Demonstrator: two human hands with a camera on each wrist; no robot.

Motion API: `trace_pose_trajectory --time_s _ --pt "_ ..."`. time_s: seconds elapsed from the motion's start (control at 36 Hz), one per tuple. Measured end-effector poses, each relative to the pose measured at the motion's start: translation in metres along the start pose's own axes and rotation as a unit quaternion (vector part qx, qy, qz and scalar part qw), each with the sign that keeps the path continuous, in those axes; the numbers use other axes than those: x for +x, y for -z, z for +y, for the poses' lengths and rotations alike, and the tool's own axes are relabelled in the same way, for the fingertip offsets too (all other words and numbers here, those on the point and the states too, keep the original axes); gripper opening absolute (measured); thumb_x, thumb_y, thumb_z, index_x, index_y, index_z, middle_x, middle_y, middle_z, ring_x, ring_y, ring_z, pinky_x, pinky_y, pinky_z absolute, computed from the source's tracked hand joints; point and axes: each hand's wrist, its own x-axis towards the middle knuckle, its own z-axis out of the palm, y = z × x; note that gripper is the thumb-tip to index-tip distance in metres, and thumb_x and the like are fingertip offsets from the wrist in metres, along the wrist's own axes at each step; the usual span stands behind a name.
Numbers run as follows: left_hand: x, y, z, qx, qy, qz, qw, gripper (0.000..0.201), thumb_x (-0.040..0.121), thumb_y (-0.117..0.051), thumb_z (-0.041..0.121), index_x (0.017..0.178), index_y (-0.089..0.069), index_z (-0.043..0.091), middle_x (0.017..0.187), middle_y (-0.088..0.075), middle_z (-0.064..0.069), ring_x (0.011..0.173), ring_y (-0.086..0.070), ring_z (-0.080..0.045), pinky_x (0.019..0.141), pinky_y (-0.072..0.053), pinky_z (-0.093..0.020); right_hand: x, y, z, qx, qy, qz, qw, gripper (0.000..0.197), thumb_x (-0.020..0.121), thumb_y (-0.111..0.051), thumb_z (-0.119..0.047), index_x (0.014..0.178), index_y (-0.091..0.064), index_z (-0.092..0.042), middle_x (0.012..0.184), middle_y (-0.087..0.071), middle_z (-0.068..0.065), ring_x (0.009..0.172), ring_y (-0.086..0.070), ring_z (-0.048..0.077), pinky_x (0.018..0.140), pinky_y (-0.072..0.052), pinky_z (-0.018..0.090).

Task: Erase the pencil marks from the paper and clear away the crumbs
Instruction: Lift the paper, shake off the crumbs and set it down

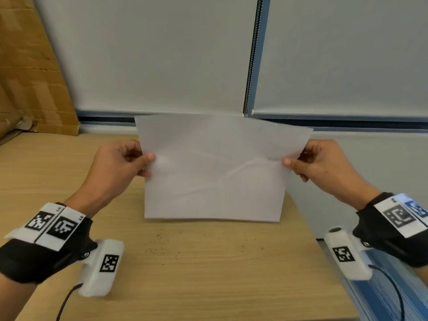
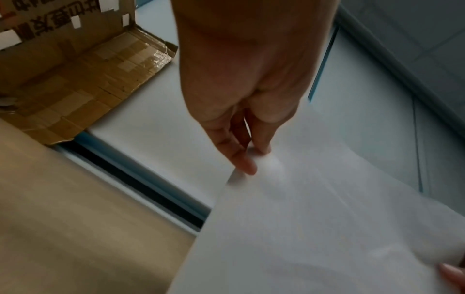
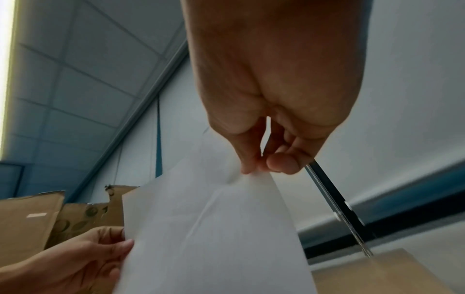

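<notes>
Head view: the left hand [image 1: 115,163] and right hand [image 1: 324,167] each pinch a side edge of the paper [image 1: 213,172], held upright above the table's [image 1: 69,181] far edge. Thin and floppy, it likely needs both sides held. Only this view shows dark crumbs [image 1: 162,249] mid-table; the wrist views show pinching fingertips [image 3: 247,169] close.

Wood-grain tabletop [image 1: 208,286]. Taped cardboard box [image 1: 30,72] leaning at the far-left corner against the partition. 2 pale partition panels [image 1: 150,54] behind, joined by a dark vertical strip [image 1: 253,54].
</notes>
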Motion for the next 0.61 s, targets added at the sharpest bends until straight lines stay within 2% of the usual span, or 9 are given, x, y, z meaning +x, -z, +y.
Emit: trace_pose_trajectory --time_s 0.06,0.14,0.22,0.28,0.33,0.39,0.44,0.53,0.61 --pt "0.002 0.004 0.008 -0.021 -0.028 0.02 0.999 0.005 0.089 -0.064 0.009 0.092 -0.067 0.006 0.091 -0.07 -0.006 0.072 -0.07 -0.013 0.064 -0.056 -0.016 0.003 0.003 -0.008 -0.02 0.034 0.02 0.999 0.014 0.086 -0.067 -0.014 0.098 -0.068 -0.022 0.072 -0.065 -0.006 0.051 -0.051 0.006 0.05 -0.047 0.019" --pt "0.002 0.008 0.015 -0.034 -0.067 0.037 0.996 0.006 0.09 -0.063 0.005 0.094 -0.066 0.005 0.094 -0.069 -0.005 0.079 -0.07 -0.017 0.063 -0.055 -0.014 0.007 0.009 -0.017 -0.036 0.058 0.042 0.997 0.014 0.086 -0.067 -0.017 0.099 -0.066 -0.023 0.071 -0.062 -0.006 0.052 -0.052 0.004 0.05 -0.045 0.015" --pt "-0.001 0.002 0.005 -0.028 -0.049 0.025 0.998 0.011 0.09 -0.062 0.003 0.099 -0.065 -0.002 0.097 -0.069 -0.014 0.077 -0.069 -0.019 0.062 -0.055 -0.013 0.006 0.004 -0.013 -0.062 0.054 0.036 0.996 0.015 0.086 -0.068 -0.015 0.089 -0.064 -0.029 0.07 -0.061 -0.009 0.054 -0.053 0.001 0.056 -0.041 0.017" --pt "-0.006 -0.003 -0.008 0.006 -0.025 0.002 1.0 0.008 0.089 -0.063 0.006 0.094 -0.066 0.0 0.093 -0.07 -0.012 0.073 -0.07 -0.011 0.06 -0.053 -0.012 0.002 -0.005 -0.005 -0.077 0.019 -0.003 0.997 0.016 0.086 -0.067 -0.014 0.088 -0.063 -0.029 0.076 -0.062 -0.011 0.057 -0.056 -0.007 0.057 -0.039 0.013" --pt "-0.01 -0.006 -0.018 0.029 -0.014 -0.006 0.999 0.008 0.088 -0.065 0.01 0.089 -0.066 0.001 0.089 -0.07 -0.01 0.071 -0.071 -0.007 0.061 -0.053 -0.012 -0.003 -0.012 0.001 -0.101 -0.006 -0.036 0.994 0.013 0.086 -0.067 -0.017 0.088 -0.062 -0.028 0.078 -0.062 -0.01 0.059 -0.057 -0.006 0.056 -0.039 0.011" --pt "-0.008 -0.005 -0.018 0.021 -0.015 0.0 1.0 0.004 0.088 -0.065 0.01 0.087 -0.066 0.006 0.089 -0.071 -0.008 0.07 -0.071 -0.007 0.061 -0.053 -0.012 -0.004 -0.014 0.0 -0.115 -0.004 -0.038 0.993 0.011 0.086 -0.067 -0.019 0.086 -0.061 -0.028 0.078 -0.062 -0.009 0.059 -0.057 -0.004 0.055 -0.04 0.012" --pt "-0.004 0.0 -0.013 -0.002 -0.017 0.013 1.0 0.003 0.089 -0.064 0.009 0.088 -0.066 0.008 0.09 -0.07 -0.005 0.07 -0.071 -0.006 0.06 -0.052 -0.011 -0.002 -0.01 -0.008 -0.106 0.014 -0.023 0.994 0.01 0.087 -0.067 -0.018 0.089 -0.062 -0.026 0.078 -0.062 -0.01 0.058 -0.055 -0.008 0.054 -0.04 0.012" --pt "0.003 0.004 -0.009 -0.011 -0.025 0.019 0.999 0.005 0.09 -0.063 0.008 0.09 -0.067 0.011 0.092 -0.07 -0.004 0.072 -0.071 -0.011 0.064 -0.057 -0.018 0.003 -0.006 -0.016 -0.095 0.033 0.0 0.995 0.011 0.086 -0.067 -0.018 0.093 -0.063 -0.025 0.08 -0.063 -0.011 0.058 -0.056 -0.009 0.056 -0.041 0.013" --pt "0.005 0.003 -0.018 0.019 -0.017 -0.002 1.0 0.004 0.089 -0.064 0.008 0.089 -0.067 0.006 0.091 -0.07 -0.01 0.071 -0.071 -0.017 0.067 -0.059 -0.025 0.004 -0.013 -0.008 -0.109 0.015 -0.032 0.993 0.009 0.086 -0.067 -0.017 0.093 -0.063 -0.023 0.076 -0.062 -0.011 0.058 -0.058 -0.007 0.053 -0.043 0.011"
